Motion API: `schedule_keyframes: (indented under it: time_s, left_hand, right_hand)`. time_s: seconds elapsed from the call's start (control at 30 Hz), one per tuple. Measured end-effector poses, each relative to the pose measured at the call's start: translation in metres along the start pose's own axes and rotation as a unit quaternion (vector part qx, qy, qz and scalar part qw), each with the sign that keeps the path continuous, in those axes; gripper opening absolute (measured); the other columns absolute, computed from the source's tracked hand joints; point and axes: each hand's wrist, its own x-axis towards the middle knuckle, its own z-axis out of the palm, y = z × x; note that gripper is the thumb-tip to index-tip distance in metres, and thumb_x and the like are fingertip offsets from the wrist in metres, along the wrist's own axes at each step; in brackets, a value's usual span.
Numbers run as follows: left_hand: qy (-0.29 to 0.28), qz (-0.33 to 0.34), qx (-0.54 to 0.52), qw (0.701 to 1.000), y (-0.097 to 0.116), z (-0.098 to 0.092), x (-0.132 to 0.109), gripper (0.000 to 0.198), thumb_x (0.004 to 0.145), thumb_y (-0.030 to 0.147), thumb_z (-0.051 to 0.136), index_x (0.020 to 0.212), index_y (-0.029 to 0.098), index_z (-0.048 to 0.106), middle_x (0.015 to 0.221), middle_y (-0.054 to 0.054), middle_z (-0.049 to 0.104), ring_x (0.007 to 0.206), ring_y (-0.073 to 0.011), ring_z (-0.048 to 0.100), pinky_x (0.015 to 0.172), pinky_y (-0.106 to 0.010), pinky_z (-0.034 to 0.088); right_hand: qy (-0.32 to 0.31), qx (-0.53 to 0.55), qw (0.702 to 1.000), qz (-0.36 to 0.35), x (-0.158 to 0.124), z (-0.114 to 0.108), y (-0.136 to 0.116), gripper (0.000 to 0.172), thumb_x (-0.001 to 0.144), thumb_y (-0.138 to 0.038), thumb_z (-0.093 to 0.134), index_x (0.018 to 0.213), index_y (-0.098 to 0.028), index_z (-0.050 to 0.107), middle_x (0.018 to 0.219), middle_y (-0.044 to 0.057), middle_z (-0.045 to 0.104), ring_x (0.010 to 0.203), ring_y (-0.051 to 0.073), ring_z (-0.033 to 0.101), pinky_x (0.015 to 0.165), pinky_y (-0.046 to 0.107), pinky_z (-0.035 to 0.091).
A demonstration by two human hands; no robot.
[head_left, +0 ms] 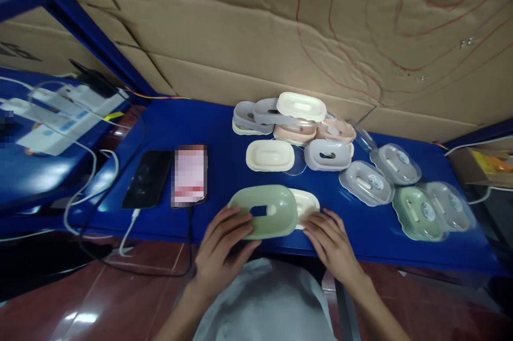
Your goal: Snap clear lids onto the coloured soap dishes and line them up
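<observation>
My left hand [227,239] is closed on the left end of a green oval soap dish [280,218], which has a slot in its middle. It is held tilted near the table's front edge. Partly behind it lies a cream soap dish piece [310,201]; the green dish hides its left side. The fingers of my right hand [331,239] are closed on the right end of the cream piece. Just beyond are another cream piece [270,155] and a grey soap dish [328,155] with a slot.
Stacked cream, grey and pink dishes [301,107] stand at the back. Several clear-lidded soap boxes [419,212] sit on the right of the blue table [224,138]. To the left lie a black phone [147,178], a lit phone [189,175], cables and a white power strip [52,132].
</observation>
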Motion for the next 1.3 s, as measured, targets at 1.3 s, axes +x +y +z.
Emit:
schedule_keyframes:
  time_s: [1.3]
  left_hand:
    - [-0.230,0.030,-0.001,0.973,-0.010,0.047,0.012,0.032,0.105,0.027,0.062,0.137,0.025,0.065,0.153,-0.007,0.061,0.154,-0.0264,0.043,0.125,-0.053,0.047]
  right_hand:
    - [-0.030,0.023,0.984,0.176,0.187,-0.075,0.165,0.080,0.091,-0.069,0.066,0.157,-0.025,0.052,0.164,0.011,0.049,0.155,0.035,0.040,0.127,0.056,0.034]
